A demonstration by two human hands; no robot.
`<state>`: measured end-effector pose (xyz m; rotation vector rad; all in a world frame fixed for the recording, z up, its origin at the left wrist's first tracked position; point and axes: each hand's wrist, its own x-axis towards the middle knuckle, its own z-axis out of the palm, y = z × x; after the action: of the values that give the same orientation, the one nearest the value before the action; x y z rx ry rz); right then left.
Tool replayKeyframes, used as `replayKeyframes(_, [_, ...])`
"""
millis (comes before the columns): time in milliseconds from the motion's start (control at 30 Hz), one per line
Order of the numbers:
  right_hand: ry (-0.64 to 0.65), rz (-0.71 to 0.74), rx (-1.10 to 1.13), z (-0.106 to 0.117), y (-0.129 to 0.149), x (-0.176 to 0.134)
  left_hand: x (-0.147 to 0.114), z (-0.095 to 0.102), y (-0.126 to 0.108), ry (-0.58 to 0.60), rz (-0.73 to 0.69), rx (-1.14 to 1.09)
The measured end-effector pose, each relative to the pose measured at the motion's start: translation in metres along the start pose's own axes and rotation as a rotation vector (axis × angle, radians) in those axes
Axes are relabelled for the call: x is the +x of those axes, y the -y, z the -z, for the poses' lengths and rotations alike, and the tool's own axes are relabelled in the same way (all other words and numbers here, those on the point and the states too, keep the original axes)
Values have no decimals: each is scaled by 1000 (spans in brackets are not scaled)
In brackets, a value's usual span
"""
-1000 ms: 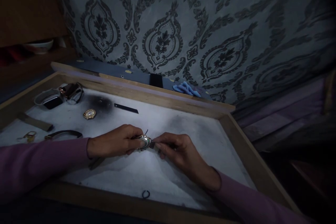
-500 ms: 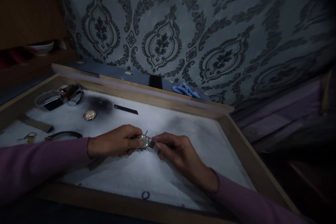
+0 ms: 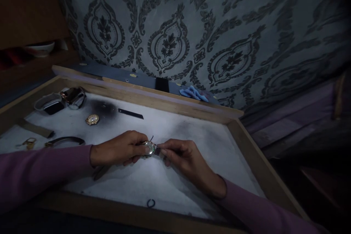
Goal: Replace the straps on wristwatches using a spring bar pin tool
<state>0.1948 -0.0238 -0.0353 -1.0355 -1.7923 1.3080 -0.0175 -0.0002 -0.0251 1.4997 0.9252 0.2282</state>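
Note:
Above the middle of the white tray floor, a round wristwatch [image 3: 149, 148] with a shiny face is held between both hands. My left hand [image 3: 124, 148] is closed on its case from the left, the thumb on the edge of the face. A short dark watch strap [image 3: 157, 151] sticks out at the case's right side, pinched by thumb and fingers of my right hand [image 3: 182, 159]. Where strap and case meet is partly covered by fingertips. A thin dark pin-like piece stands up just behind the watch; I cannot tell what it is.
The wooden-rimmed tray [image 3: 175, 100] holds a dark blade [image 3: 131, 113], a gold watch head [image 3: 92, 119], several watches [image 3: 72, 97] at back left, an olive strap [image 3: 35, 128], a black curved strap [image 3: 65, 140] and a small dark ring [image 3: 151, 203]. Behind lies a blue cloth [image 3: 193, 93].
Both hands keep their grip on the watch and strap, with almost no movement. The watch face catches the light a little differently, and the whole view has shifted slightly.

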Motion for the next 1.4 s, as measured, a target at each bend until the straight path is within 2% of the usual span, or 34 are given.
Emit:
replayKeyframes(233, [24, -46, -28, 0, 4, -1, 0, 1, -2, 9, -8, 35])
replayKeyframes(667, [44, -35, -75, 1, 5, -1, -2, 3, -8, 38, 3, 79])
replayKeyframes(867, [79, -73, -93, 0, 2, -3, -2, 4, -5, 105, -5, 38])
replayKeyframes(1233, [65, 0, -43, 0, 7, 0, -3, -2, -2, 127, -22, -115])
replayKeyframes(1400, [80, 13, -60, 0, 9, -1, -2, -5, -1, 101, -16, -116])
